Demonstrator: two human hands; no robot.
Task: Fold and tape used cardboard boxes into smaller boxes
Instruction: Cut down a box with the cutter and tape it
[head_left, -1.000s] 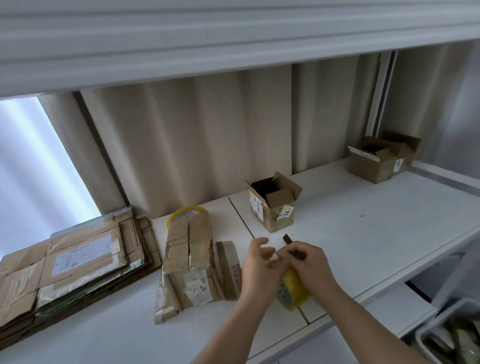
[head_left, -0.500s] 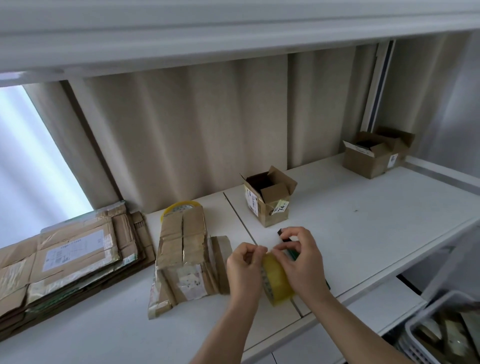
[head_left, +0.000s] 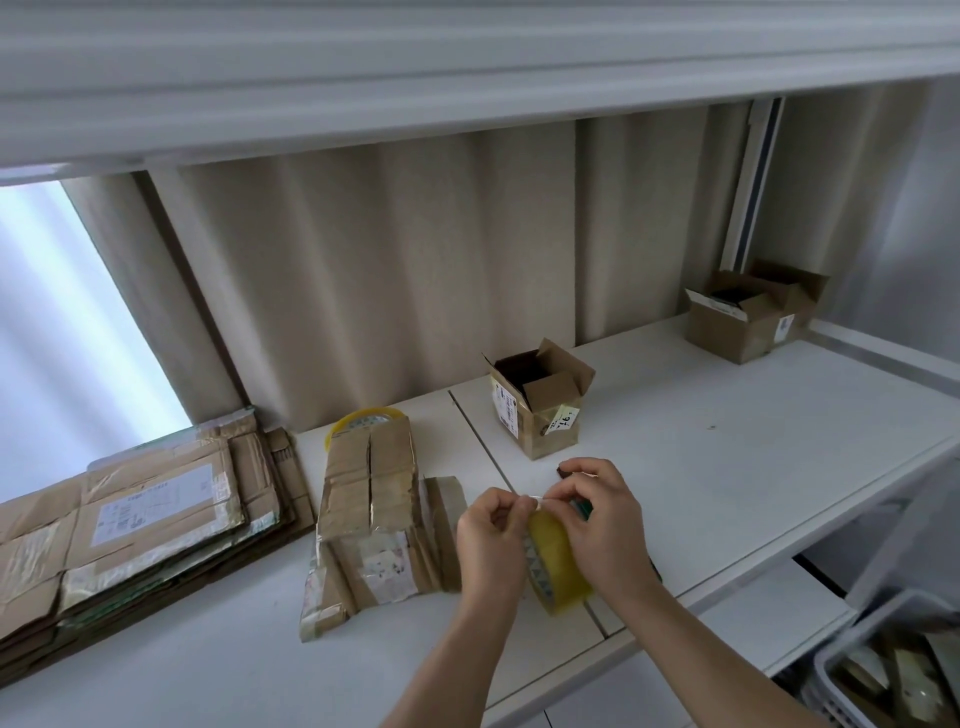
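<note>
A beige pleated curtain (head_left: 395, 270) hangs behind the white tabletop (head_left: 727, 447), with a bright window (head_left: 62, 322) at its left. A white plastic basket (head_left: 893, 670) sits low at the right.

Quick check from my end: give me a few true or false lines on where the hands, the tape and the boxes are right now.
1. Both hands hold the tape roll. True: left hand, right hand.
2. The small box behind the hands is taped shut. False: its flaps stand open.
3. Flattened cardboard is stacked at the left. True.
4. The second tape roll lies in the basket. False: it stands on the table behind the folded box.
</note>
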